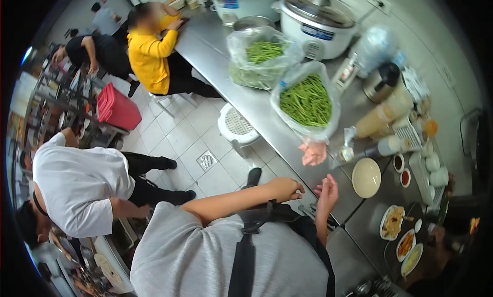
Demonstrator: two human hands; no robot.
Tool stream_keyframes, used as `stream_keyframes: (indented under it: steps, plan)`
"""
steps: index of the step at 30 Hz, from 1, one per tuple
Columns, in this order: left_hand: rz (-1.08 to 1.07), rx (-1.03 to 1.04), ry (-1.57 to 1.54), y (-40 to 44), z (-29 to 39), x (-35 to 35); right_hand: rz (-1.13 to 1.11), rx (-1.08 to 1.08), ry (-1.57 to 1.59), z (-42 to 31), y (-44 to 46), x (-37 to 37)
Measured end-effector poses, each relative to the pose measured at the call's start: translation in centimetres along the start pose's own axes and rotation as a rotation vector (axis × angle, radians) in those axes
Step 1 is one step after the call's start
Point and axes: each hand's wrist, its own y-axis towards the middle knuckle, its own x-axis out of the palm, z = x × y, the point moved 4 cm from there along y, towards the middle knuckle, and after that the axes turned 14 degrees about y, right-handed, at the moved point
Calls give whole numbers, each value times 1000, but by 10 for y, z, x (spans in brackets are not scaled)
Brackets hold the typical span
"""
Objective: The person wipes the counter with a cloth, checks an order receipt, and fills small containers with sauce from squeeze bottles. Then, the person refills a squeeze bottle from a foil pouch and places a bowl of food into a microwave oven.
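My left hand [286, 189] hangs in front of my body near the counter's edge, fingers loosely bent and nothing visible in them. Beside it, my right hand [327, 193] is raised over the edge of the steel counter [336, 180], its fingers apart and holding nothing. A crumpled pink item [313, 153], perhaps cloth or a bag, lies just beyond my hands. Past it stands an open clear plastic bag of cut green stalks [306, 101], with a second bag of greens [264, 53] behind. To the right of my right hand is an empty cream bowl [366, 178].
Two rice cookers [318, 24], a kettle [382, 81], sauce bottles [374, 119] and small sauce bowls [405, 178] line the wall. Plates of food [393, 222] stand at right. A white stool [238, 123], a red bin [118, 108] and several people occupy the left side.
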Motion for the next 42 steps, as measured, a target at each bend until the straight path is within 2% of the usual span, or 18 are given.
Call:
stream_keyframes:
  steps: [3,6,8,9,10,11,15,16,18,20,26,27,32,34,37,38,40,42]
  plan:
    - [44,8,30,-4,-24,-23,-71,-394,-698,-35,28,35]
    - [115,60,-6,-16,-66,-33,-328,-479,-708,-47,33,106]
    - [181,68,1,-24,-107,-36,-561,-1003,-1008,-62,22,163]
    - [200,55,-3,-35,-124,-45,-597,-895,-1401,-23,54,146]
    - [228,-27,-19,-47,-149,-54,-243,-37,-1033,-20,66,146]
    - [249,-99,-37,-58,-169,-62,-285,-237,-1156,-27,67,152]
    - [438,-335,-101,-98,-260,-53,-410,364,-1336,-68,32,211]
    - [414,-575,-206,-133,-294,-52,-491,398,-1422,-64,33,230]
    - [537,-737,-144,-142,-347,4,-647,383,-1514,-49,43,248]
    - [425,-943,-318,-191,-355,12,-812,245,-1521,-28,58,258]
    - [360,-1493,-634,-247,-417,217,-1083,37,-1528,8,93,278]
    - [340,-1711,-740,-260,-406,244,-1110,11,-1531,11,98,281]
    - [385,-1955,-890,-293,-346,289,-1209,-58,-1548,21,117,284]
    - [426,-1753,-942,-288,-368,341,-1241,-74,-1560,25,123,285]
    - [853,-1886,-1340,-307,-360,346,-1282,-95,-1573,30,135,282]
    - [1592,-1672,-1694,-309,-364,346,-1289,-100,-1574,33,140,279]
    - [2452,-1298,-1800,-326,-358,305,-1306,-108,-1577,35,149,272]
    - [2572,-1332,-1589,-367,-325,230,-1303,-106,-1580,32,161,255]
